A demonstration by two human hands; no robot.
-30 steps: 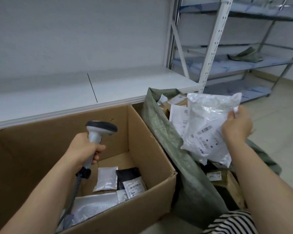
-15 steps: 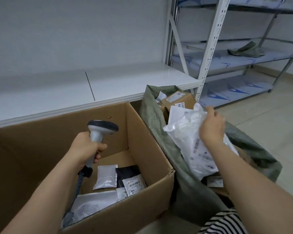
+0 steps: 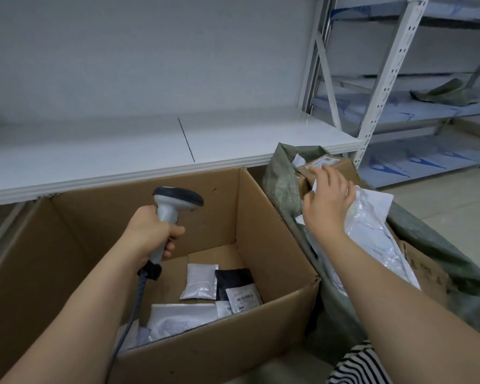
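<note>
Head view: the left hand [image 3: 150, 234] is wrapped tight round the grip of a scanner [image 3: 175, 200], held upright over the carton [image 3: 277, 245], its head facing 12 o'clock and its cord dropping toward 7 o'clock. Packets [image 3: 198, 281] lie on the carton floor. At 3 o'clock of the carton stands the sack [image 3: 283, 178]. Over it the right hand [image 3: 327, 200] is spread wide and holds nothing, fingers aimed at a brown parcel [image 3: 327, 162] at its 12 o'clock; whether they touch it I cannot tell. A white bag [image 3: 372, 228] lies loose at 4 o'clock of that hand, under the wrist. Likely risks: the parcel looks wedged against the sack's fold, so a one-handed pull may slip; the forearm may nudge the slick bag deeper; the cord may snag the carton rim as the scanner swings over.
</note>
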